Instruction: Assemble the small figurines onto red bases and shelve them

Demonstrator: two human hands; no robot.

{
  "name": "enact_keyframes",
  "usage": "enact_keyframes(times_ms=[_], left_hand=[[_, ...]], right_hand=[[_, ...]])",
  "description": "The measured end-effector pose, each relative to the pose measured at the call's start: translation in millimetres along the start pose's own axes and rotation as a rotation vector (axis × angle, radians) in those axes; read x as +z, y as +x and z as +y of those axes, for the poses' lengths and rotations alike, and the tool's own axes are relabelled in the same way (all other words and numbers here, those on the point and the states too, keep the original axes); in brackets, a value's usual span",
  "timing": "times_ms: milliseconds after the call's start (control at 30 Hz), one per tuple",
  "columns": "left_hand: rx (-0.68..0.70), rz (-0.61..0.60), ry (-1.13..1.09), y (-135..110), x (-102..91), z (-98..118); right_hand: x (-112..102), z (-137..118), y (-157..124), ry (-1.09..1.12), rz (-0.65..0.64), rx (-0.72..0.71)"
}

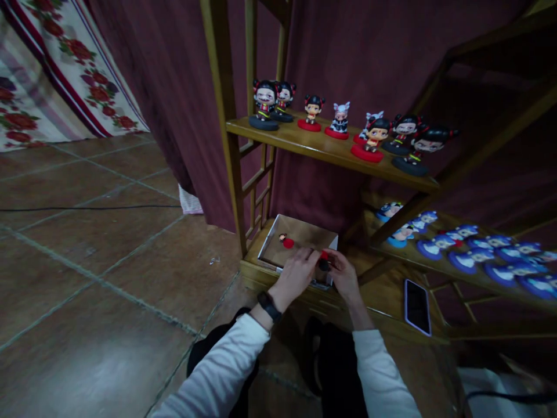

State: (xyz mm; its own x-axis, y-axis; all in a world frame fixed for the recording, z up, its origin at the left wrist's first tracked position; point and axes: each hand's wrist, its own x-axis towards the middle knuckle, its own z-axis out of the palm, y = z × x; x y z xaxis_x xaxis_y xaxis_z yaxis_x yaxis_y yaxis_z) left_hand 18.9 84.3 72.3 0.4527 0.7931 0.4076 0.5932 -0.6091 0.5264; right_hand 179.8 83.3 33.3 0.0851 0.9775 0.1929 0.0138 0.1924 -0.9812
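Observation:
Over the front of a shallow cardboard box (307,225), my two hands meet around a small red-and-black figurine piece (324,262). My right hand (343,275) pinches it from the right, fingers closed. My left hand (300,268), with a dark band on its wrist, reaches it from the left with curled fingers, which partly cover it. Inside the box lie a small figurine part with a black-haired head (282,237) and a round red base (288,244), just beyond my left hand.
Above the box, a wooden shelf (300,138) carries several figurines on red and black bases. Blue-based figurines (472,258) stand on a lower shelf at right. A phone (416,306) lies right of my hands. Wooden posts (226,116) and a curtain (169,75) flank the spot.

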Motion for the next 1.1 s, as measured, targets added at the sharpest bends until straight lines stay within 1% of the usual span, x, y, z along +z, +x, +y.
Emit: enact_keyframes(times_ms=[67, 133, 267, 400, 633, 800, 900, 967, 1033, 1100], left_hand=[[0.088, -0.044, 0.125, -6, -3.5, 10], [0.157, -0.08, 0.205, -10, -6.6, 19], [0.227, -0.118, 0.292, -19, -10.8, 35], [0.236, -0.14, 0.35, -31, -15.6, 47], [0.221, -0.207, 0.392, -53, -29.3, 61], [0.223, -0.223, 0.392, -68, -30.7, 68], [0.195, -0.211, 0.326, -78, -28.4, 67], [0.127, -0.183, 0.218, -84, -25.6, 63], [0.015, -0.138, 0.04, -89, -21.1, 57], [-0.11, -0.085, -0.202, -93, -14.6, 51]], right_hand=[[-5, 0, -11, -0.009, 0.03, -0.009], [-10, 1, -22, -0.032, 0.061, -0.017], [-19, 4, -40, -0.062, 0.105, -0.037], [-18, 3, -55, -0.065, 0.102, -0.028], [-7, -6, -81, -0.051, 0.051, 0.024], [-4, -5, -96, -0.031, 0.023, 0.027], [-1, -6, -102, -0.027, -0.005, 0.025], [2, -9, -106, 0.006, -0.028, 0.034], [6, -12, -111, 0.055, -0.054, 0.059], [9, -15, -116, 0.104, -0.082, 0.098]])
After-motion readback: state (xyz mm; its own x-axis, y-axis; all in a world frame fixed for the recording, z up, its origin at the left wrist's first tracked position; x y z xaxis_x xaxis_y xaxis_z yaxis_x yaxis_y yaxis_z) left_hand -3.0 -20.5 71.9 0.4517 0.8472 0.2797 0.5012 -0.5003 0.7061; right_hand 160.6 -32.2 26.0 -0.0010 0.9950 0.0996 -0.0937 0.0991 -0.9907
